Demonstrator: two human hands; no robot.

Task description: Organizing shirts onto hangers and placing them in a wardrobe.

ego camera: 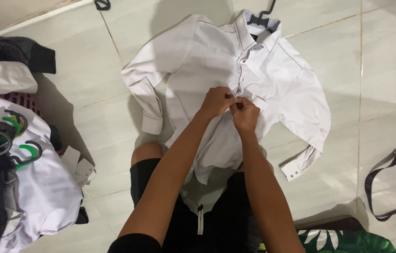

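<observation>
Buttoning white shirt (216, 61) on floor: left hand (215, 101), right hand (244, 114) pinched shut on mid-placket; next button nearer calls for same pinch.

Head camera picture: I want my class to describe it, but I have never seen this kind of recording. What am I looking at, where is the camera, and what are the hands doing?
There is no machine here. A person wears one camera on the head, looking down, so the two arms reaching in from the bottom are their own. They appear to sit on a pale tiled floor. A white long-sleeved shirt lies spread out in front of them, still on a hanger at the collar. The left hand and the right hand meet at the shirt's front button strip, pinching the fabric there. To the left is a pile of clothes with green and dark hangers. A dark bag strap lies at the right.
</observation>
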